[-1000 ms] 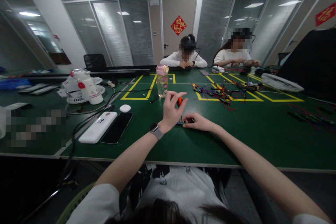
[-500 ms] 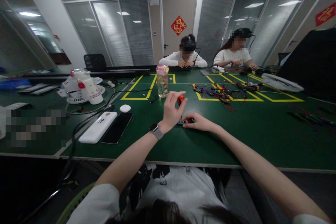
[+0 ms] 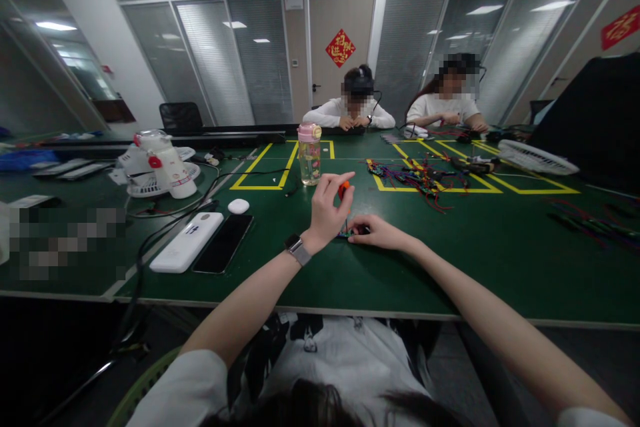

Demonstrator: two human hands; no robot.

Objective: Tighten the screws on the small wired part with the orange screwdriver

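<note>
Clock centred on the person's two hands. At 9 to 10 o'clock, a white flask with red trim (image 3: pixel 173 170) is set on the green table (image 3: pixel 400 287); at 9, a white power bank (image 3: pixel 187 247) and a black phone (image 3: pixel 223 245) are laid side by side, with a small white case (image 3: pixel 239 206) placed just beyond the phone. At 11, a clear bottle with pink lid (image 3: pixel 310 157) is stood upright. Left hand (image 3: pixel 327 210) is raised, watch (image 3: pixel 297 250) worn on wrist; thumb and fingers are clamped on an orange-handled tool (image 3: pixel 343 191), thin shaft pointed down to 6 o'clock, at a small green board (image 3: pixel 343 235). Tip contact can't be told. Board is seen flat on the table under the tool, partly hidden by fingers. At 12, a co-worker (image 3: pixel 340 113) is seated across. Right hand (image 3: pixel 377 232) is rested low, fingertips put to the board's 3 o'clock end; pinched or only pressed, can't be told. At 2, wired boards (image 3: pixel 415 177) are heaped over yellow tape (image 3: pixel 465 185); a second co-worker (image 3: pixel 447 107) is seated at 1.
</note>
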